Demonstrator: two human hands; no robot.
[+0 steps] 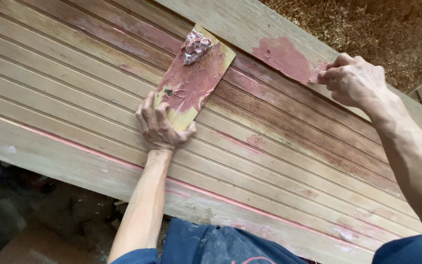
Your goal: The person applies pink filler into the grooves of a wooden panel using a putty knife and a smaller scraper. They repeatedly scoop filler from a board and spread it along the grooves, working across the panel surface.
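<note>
Grooved wooden panel [279, 161]: long planks, worn, stained reddish, running diagonally from upper left to lower right. On it lies a flat rectangular board [194, 80], smeared with rough red-brown filler, long axis toward the panel's far edge. Left hand [162, 124] clamps the board's near end. Right hand [352, 80] pinches a small scraper [317, 73] at the panel's far rail, beside a smooth filler patch [282, 56].

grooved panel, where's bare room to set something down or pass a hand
The grooved panel is bare left of the putty-smeared board under the left hand, and also lower right, between both hands. It is crowded at the far rail, where the right hand presses at the reddish putty patch.
</note>
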